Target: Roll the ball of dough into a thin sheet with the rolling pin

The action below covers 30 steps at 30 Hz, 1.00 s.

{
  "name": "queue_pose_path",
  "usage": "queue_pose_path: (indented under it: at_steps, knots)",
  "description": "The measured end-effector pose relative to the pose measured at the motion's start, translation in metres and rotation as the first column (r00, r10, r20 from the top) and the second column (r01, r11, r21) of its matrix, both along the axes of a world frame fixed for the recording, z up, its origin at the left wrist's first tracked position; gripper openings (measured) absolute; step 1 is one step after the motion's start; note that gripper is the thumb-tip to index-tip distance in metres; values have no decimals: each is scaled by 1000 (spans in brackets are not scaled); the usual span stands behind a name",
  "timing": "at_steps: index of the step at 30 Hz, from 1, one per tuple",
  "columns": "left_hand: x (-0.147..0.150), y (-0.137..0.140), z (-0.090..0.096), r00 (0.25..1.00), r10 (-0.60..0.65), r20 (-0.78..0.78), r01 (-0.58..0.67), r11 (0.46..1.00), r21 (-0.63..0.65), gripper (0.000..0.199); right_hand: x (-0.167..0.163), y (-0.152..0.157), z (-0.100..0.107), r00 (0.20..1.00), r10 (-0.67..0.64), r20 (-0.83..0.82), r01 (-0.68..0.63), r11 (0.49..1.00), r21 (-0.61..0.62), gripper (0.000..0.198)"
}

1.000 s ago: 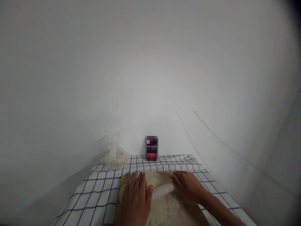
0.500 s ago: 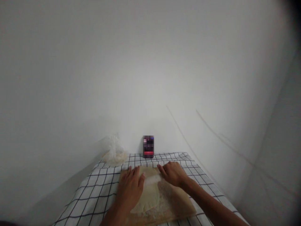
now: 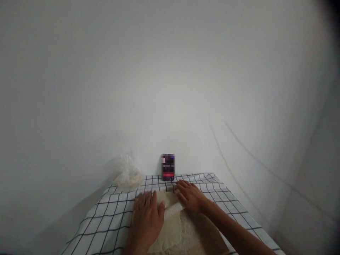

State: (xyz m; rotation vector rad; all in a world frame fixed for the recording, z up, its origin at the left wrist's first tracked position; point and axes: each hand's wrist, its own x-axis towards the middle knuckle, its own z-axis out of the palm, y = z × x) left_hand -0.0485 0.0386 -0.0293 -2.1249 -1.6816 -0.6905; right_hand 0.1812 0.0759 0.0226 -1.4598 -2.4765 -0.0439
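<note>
A pale sheet of dough (image 3: 168, 232) lies on a flour-dusted board (image 3: 202, 232). Across the dough runs a whitish rolling pin (image 3: 172, 210), its middle showing between my hands and both ends hidden beneath them. My left hand (image 3: 148, 216) rests flat over the pin's left end, fingers stretched forward and thumb apart. Over the right end lies my right hand (image 3: 190, 194), palm down, its fingers extended toward the far left. Neither hand is wrapped round the pin as far as I can see. Some dough shows beyond the pin.
A white cloth with a dark grid (image 3: 106, 219) covers the table under the board. At the back left sits a knotted clear plastic bag (image 3: 128, 177) with something pale inside. A phone-like upright object (image 3: 168, 167), pixelated, leans against the white wall (image 3: 170, 88).
The rolling pin is slightly nearer to me and more slanted, with more dough visible beyond it. My right hand has uncurled and its fingers now lie flatter. The view has shifted a little.
</note>
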Motion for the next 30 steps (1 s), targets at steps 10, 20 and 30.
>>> queue_pose_path:
  at_steps: [10,20,30]
  knots:
    - [8,-18,-6,994,-106,-30,108,992,71,60,14,-42,-20,989,-8,-146,2,999,-39,48]
    - [-3,-47,-14,958,-273,-93,281,956,86,65,25,-113,-44,970,-64,-233,58,998,-34,55]
    - [12,-23,-20,988,-154,8,153,985,76,63,10,-42,-21,989,-66,-132,58,997,-59,56]
